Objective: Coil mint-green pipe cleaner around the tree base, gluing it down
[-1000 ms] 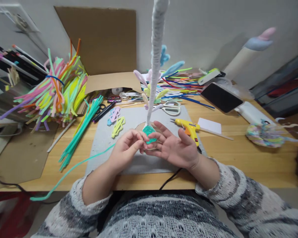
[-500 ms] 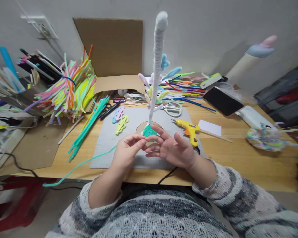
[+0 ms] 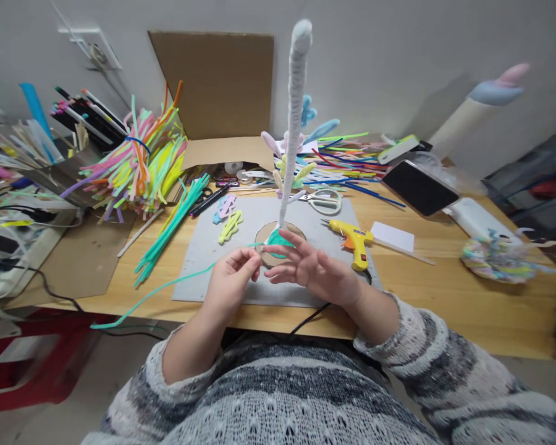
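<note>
A tall white fuzzy-wrapped stick (image 3: 294,111) stands upright on a round cardboard disc (image 3: 264,238) on the grey mat (image 3: 213,247). Around its foot lies a teal pipe-cleaner coil (image 3: 276,238). My left hand (image 3: 229,284) pinches the long teal pipe cleaner (image 3: 167,287), which trails left off the table edge. My right hand (image 3: 312,269) has its fingers spread, the fingertips resting on the coil and disc.
A yellow glue gun (image 3: 354,241) and white scissors (image 3: 322,201) lie right of the disc. Loose teal pipe cleaners (image 3: 169,232), a big colourful bundle (image 3: 130,164), a cardboard box (image 3: 217,93), a phone (image 3: 419,187) and a pastel wreath (image 3: 500,259) surround the mat.
The view has shifted, so the table sits a little higher and to the right. Both hands stay at the stick's foot; the left hand now pulls the teal strand out to the left of the coil.
</note>
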`<move>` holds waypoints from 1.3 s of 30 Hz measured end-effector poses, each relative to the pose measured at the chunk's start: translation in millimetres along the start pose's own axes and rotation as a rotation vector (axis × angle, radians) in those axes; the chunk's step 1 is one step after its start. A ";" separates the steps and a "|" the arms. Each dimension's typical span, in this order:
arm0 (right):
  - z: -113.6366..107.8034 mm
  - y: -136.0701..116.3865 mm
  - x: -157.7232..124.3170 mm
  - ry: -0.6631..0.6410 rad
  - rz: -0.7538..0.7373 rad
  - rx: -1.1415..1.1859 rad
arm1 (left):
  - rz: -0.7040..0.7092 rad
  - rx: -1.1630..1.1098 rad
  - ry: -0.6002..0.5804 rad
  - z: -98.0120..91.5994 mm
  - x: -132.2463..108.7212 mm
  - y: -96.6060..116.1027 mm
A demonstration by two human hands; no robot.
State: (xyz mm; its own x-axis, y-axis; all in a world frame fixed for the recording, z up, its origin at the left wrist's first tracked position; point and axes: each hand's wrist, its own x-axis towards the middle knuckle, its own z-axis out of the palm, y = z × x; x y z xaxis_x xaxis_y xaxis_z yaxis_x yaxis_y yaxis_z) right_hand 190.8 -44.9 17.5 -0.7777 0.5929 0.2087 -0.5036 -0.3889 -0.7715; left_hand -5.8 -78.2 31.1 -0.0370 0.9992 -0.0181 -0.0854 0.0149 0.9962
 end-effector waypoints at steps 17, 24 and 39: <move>1.4 2.5 0.7 0.029 0.075 0.032 | 0.531 0.677 0.010 -13.3 -22.6 -15.5; -8.5 1.7 2.4 0.171 0.023 0.124 | 0.626 0.651 0.615 -81.1 -32.2 23.4; -9.3 7.1 3.0 0.027 -0.034 0.119 | 0.688 1.044 0.244 -55.7 -24.0 41.5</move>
State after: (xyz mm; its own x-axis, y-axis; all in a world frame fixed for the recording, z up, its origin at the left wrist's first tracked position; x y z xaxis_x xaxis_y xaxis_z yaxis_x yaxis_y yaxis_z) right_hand 188.4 -39.3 7.0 -0.7498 0.6253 0.2165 -0.5719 -0.4479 -0.6873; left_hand -63.9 -103.8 68.2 0.0470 0.7815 0.6222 0.8412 -0.3668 0.3972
